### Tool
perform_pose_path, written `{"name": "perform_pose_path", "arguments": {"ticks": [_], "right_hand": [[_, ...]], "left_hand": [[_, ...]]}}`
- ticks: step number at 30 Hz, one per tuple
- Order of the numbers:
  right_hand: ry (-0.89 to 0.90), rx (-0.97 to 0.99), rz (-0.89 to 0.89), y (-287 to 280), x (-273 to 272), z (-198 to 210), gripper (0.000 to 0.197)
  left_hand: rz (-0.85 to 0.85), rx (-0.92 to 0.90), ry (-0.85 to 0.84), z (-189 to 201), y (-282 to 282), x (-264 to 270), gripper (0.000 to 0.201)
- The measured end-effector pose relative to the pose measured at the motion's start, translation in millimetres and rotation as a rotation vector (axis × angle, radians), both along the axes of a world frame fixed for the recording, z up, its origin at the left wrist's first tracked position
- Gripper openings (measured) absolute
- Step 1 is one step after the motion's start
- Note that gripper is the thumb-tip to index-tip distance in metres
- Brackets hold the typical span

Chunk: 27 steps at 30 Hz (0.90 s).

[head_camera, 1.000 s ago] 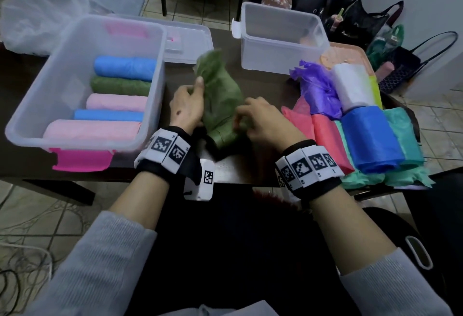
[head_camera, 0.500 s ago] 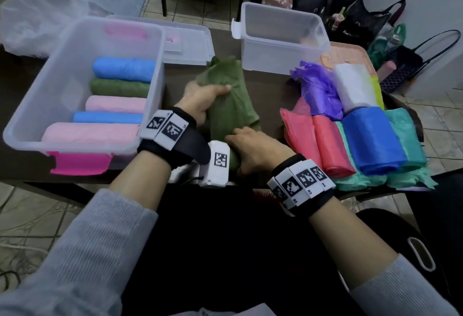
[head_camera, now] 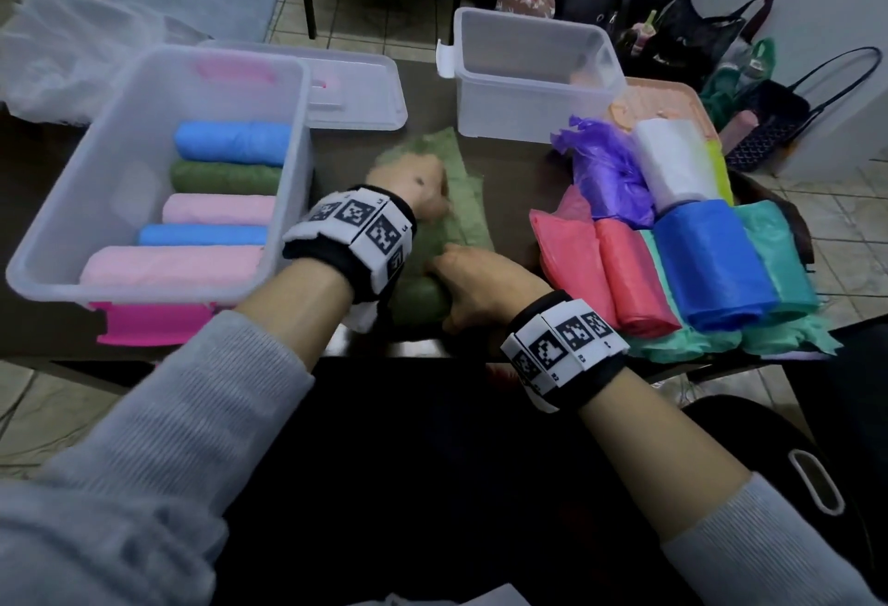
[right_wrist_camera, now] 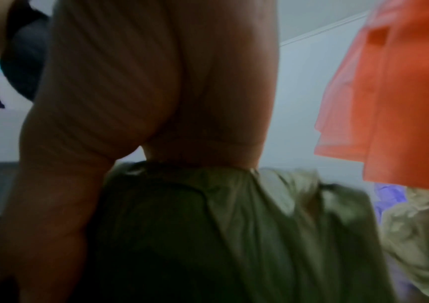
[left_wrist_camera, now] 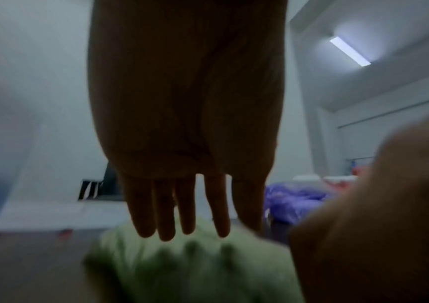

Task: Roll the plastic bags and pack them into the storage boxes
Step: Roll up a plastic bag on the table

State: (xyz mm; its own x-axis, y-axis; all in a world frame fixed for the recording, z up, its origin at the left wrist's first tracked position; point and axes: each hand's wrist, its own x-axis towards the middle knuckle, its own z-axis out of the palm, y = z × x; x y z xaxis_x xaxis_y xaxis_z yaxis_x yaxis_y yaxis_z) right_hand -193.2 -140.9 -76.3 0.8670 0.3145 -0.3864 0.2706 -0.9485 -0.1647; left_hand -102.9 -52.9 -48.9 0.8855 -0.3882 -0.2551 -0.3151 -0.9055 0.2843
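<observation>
Dark table (head_camera: pixel 519 183) on tiled floor, handbags past its far right corner. Green bag (head_camera: pixel 461 216) lies flat mid-table, near end already rolled up at the table's front edge. Left hand (head_camera: pixel 408 187) flat on the green bag's far part, fingers (left_wrist_camera: pixel 187 207) straight and together, pressing, nothing gripped. Right hand (head_camera: pixel 480 283) on the rolled near end, fingers curled over the roll; exact grip hidden in wrist view. Left of the green bag: storage box (head_camera: pixel 57 240) with five rolled bags inside (blue, green, pink, blue, pink), its lid (head_camera: pixel 365 91) behind it. Beyond the green bag, to the right: second storage box (head_camera: pixel 533 120), contents unclear. Right of the green bag: pile of unrolled bags (head_camera: pixel 672 240), red, blue, teal, purple, white, touching each other.
</observation>
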Motion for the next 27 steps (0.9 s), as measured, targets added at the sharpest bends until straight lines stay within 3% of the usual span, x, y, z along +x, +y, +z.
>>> {"name": "perform_pose_path", "arguments": {"ticks": [2,4,8,24,27], "right_hand": [[-0.015,-0.015,0.013,0,1,1,0.052],[-0.013,-0.003,0.019,0,2,2,0.050],[0.029,0.052,0.006,1,1,2,0.051],[0.092,0.149,0.033,10,-10,-5,0.046],[0.071,0.200,-0.001,6,-13,-11,0.059]], "left_hand": [[-0.097,0.073,0.207,-14,4,2,0.047],[-0.150,0.140,0.265,-22,7,4,0.060],[-0.188,0.258,0.241,-35,6,7,0.073],[-0.205,0.218,0.258,-55,13,12,0.093],[-0.206,0.194,0.258,-54,15,12,0.095]]}}
